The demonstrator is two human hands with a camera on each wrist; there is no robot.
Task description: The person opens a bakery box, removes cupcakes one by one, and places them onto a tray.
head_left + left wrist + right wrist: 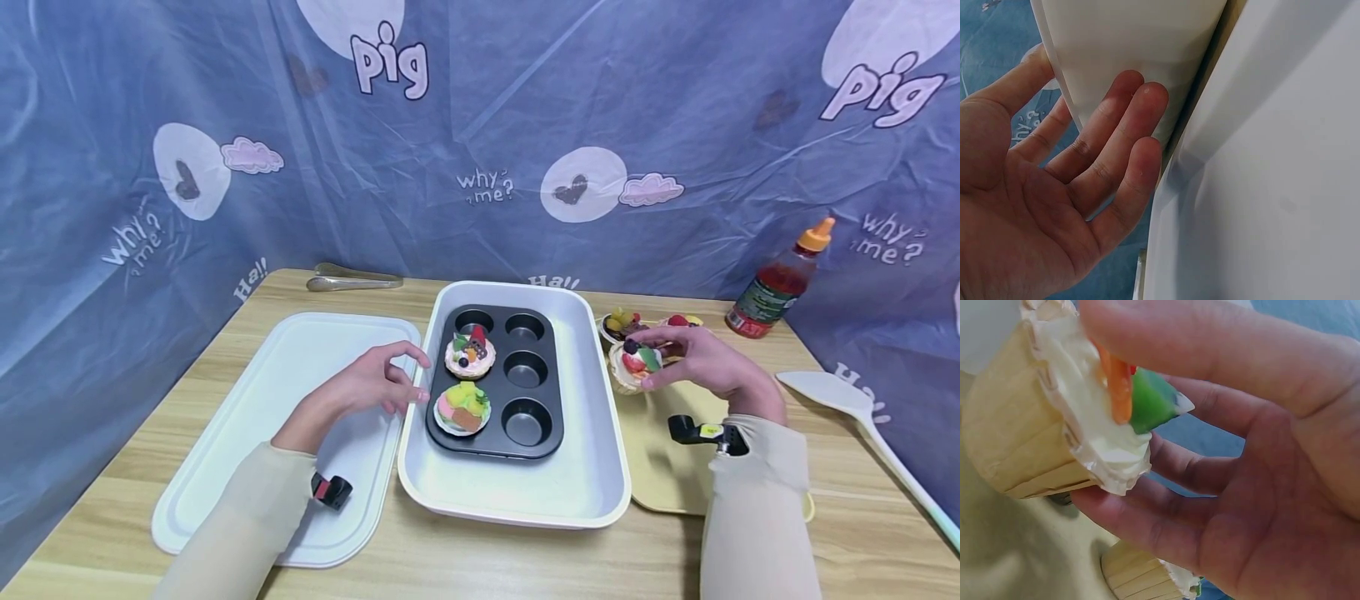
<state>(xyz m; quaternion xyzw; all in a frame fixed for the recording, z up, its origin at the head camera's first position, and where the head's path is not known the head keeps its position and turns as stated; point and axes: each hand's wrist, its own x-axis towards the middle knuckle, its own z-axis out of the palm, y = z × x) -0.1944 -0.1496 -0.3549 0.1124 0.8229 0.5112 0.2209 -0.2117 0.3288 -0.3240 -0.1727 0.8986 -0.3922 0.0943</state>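
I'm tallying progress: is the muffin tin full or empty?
Partly full: the muffin tin holds two cupcakes; its other four cups are bare.

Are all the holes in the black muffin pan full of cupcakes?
No, only two cupcakes sit in the black muffin pan, both in its left column, and its other four holes are empty.
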